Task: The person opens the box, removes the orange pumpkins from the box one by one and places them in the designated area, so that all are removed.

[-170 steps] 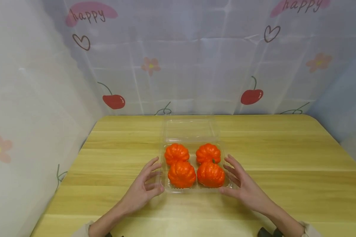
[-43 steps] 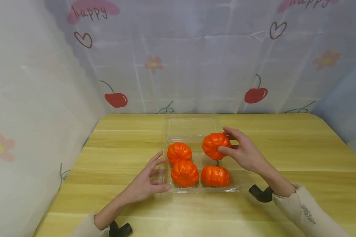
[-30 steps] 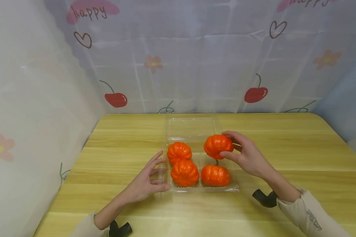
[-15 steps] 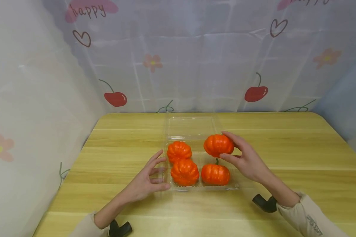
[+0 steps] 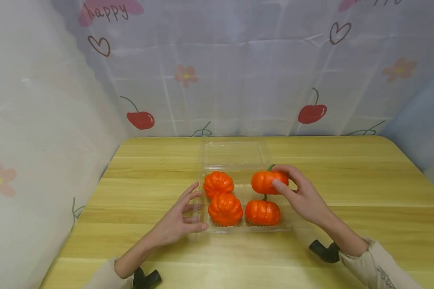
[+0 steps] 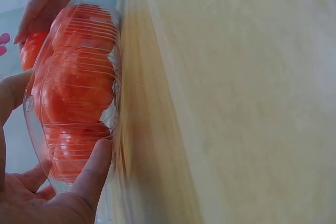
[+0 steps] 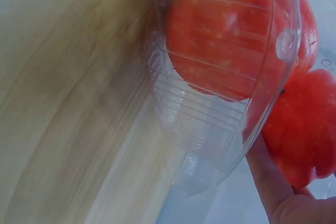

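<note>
Item: clear plastic 4-cell tray (image 5: 285, 229). I'd lower ribbed orange toy pumpkin (image 5: 265, 182), gripped by right hand (image 5: 304, 196), stem-up into far-right cell; left hand (image 5: 173, 224), fingers relaxed, steadies near-left edge.

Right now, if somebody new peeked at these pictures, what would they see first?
Bright orange pumpkins: three sit in a clear plastic tray in the middle of the wooden table, and the right hand grips a fourth pumpkin over the tray's far right corner. The left hand rests against the tray's left side, and red cherries dot the curtain behind.

Head view above; wrist views close (tray (image 5: 285, 229) shared)
</note>
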Tool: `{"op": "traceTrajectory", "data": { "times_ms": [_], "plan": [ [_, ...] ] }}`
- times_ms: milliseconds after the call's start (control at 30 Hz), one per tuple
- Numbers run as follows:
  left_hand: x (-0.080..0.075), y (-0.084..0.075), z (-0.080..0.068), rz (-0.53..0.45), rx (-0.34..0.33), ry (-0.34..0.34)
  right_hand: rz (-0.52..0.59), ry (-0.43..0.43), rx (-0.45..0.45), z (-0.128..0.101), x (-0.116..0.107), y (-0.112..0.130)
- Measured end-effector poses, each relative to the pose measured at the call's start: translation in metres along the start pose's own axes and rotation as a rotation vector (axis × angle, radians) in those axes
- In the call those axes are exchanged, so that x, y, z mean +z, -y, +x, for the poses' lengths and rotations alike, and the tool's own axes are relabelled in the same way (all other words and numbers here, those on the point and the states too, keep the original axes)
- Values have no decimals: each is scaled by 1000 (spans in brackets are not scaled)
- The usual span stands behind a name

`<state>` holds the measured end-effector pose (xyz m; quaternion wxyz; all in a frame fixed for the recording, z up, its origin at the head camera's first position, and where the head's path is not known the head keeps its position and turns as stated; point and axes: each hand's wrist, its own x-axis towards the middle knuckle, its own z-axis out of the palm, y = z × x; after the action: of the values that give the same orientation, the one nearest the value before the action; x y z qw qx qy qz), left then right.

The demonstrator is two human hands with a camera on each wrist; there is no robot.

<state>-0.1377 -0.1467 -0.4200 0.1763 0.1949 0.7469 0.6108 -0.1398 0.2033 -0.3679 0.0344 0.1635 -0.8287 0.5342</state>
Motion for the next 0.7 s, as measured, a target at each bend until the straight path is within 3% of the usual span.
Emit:
{"op": "traceTrajectory", "data": {
  "times_ms": [700],
  "plan": [
    [0,-2,-1,11,-2,1,64,-81,5,-10,-7,0]
  ]
}}
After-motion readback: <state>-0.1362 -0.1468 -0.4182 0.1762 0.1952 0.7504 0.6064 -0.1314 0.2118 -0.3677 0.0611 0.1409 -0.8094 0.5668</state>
